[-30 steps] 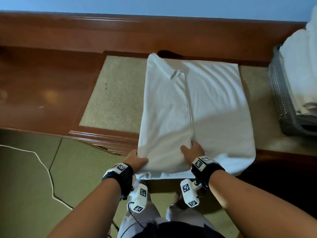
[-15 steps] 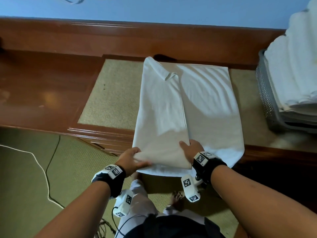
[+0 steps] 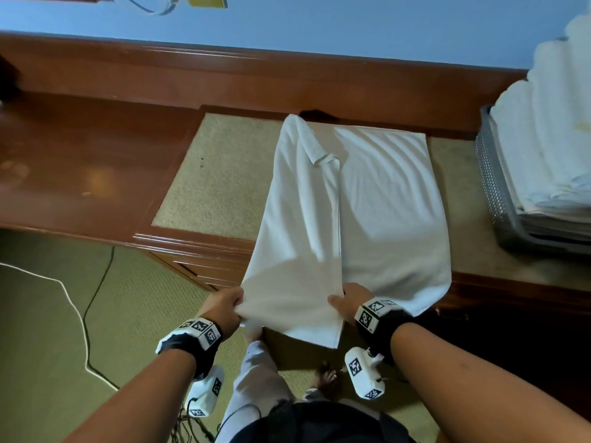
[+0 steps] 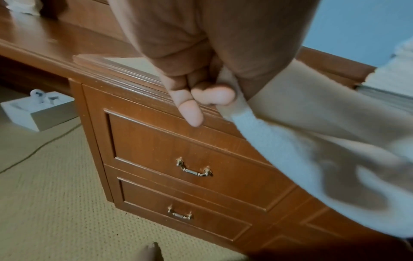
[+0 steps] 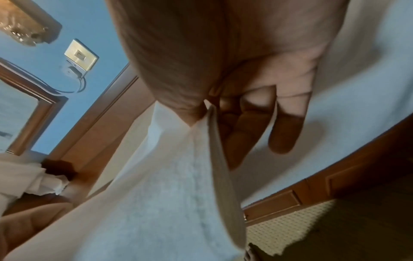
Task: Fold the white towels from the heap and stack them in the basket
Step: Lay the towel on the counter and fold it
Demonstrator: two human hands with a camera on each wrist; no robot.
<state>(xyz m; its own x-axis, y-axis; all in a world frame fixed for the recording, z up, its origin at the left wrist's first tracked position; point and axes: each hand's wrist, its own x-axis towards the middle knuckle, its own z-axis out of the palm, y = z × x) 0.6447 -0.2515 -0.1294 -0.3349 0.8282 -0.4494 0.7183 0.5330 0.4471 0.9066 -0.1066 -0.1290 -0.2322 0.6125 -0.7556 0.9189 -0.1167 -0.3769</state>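
**Both hands held the near edge of the towel's folded flap**

You had the white towel (image 3: 367, 199) spread lengthwise on the tan inlay of the wooden desk (image 3: 96, 148), its far end against the raised back ledge and its near end hanging over the front edge. The left part was folded over the middle as a long flap, its free edge running down the towel's centre.

Your left hand (image 3: 224, 306) pinched the near left corner of that flap: in the left wrist view the cloth was caught between thumb and curled fingers (image 4: 214, 95), while one finger pointed down toward the desk's moulded edge above the drawers (image 4: 178, 150). Your right hand (image 3: 350, 300) gripped the near right corner, thumb on top; the right wrist view showed the thumb pressing the flap's edge, the other fingers (image 5: 286, 127) reaching loosely beneath it. The near end of the flap was raised off the layer under it and drawn out past the desk's front edge.

At the right end of the desk stood the grey mesh basket (image 3: 492, 187), filled above its rim with white folded towels (image 3: 543, 139). A white cord (image 3: 73, 302) lay on the woven floor mat to your left.
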